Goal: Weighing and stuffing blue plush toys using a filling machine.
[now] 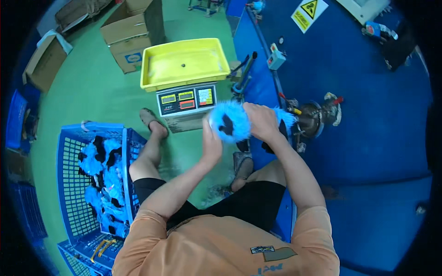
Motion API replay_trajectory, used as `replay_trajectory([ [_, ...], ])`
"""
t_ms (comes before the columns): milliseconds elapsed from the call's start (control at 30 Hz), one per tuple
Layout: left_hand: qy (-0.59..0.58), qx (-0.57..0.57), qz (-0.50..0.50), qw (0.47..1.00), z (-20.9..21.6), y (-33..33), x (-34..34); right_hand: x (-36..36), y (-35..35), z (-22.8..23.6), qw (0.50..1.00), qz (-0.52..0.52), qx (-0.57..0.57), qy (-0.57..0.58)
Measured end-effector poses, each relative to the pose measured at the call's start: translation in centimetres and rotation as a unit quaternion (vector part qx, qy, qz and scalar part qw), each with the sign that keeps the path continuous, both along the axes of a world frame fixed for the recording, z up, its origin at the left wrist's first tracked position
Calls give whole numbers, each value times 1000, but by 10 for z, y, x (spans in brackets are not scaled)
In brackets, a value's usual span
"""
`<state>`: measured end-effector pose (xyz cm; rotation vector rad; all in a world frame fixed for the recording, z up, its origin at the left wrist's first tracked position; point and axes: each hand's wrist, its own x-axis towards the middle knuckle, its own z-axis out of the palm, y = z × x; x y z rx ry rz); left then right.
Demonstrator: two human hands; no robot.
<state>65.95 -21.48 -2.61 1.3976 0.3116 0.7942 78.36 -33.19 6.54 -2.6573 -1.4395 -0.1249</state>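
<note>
1. Blue plush piece (235, 120), furry with a black patch, is up in front of us, between our two hands, just right of the scale's lower edge as we look down.
2. Our left hand (212, 145) grasps its left side; our right hand (261, 120) grips its right side, fingers curled over the fur.
3. More blue fur (286, 117) shows beyond our right hand, near a metal fitting (311, 119) on the blue machine (368, 142); we cannot tell whether it belongs to the same piece.
4. Ahead of us, a yellow tray (202, 60) sits on the scale (186, 102), with a small dark round object (183, 65) in it.
5. To our left, a blue crate (69, 184) contains more blue-and-black plush pieces (110, 184), heaped together.
6. Beyond the tray, to its left, we see a cardboard box (131, 51) on the green floor (106, 101).
</note>
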Motion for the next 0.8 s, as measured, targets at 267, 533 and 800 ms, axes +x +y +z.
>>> replay_trajectory([
  [267, 168, 362, -64, 915, 81, 34, -7, 12, -13, -17, 987, 65, 134, -65],
  [533, -39, -100, -5, 994, -3, -14, 7, 4, 19, -12, 988, -37, 146, -42],
  [800, 58, -37, -24, 997, 12, -3, 6, 21, -9, -25, 967, -66, 189, -156],
])
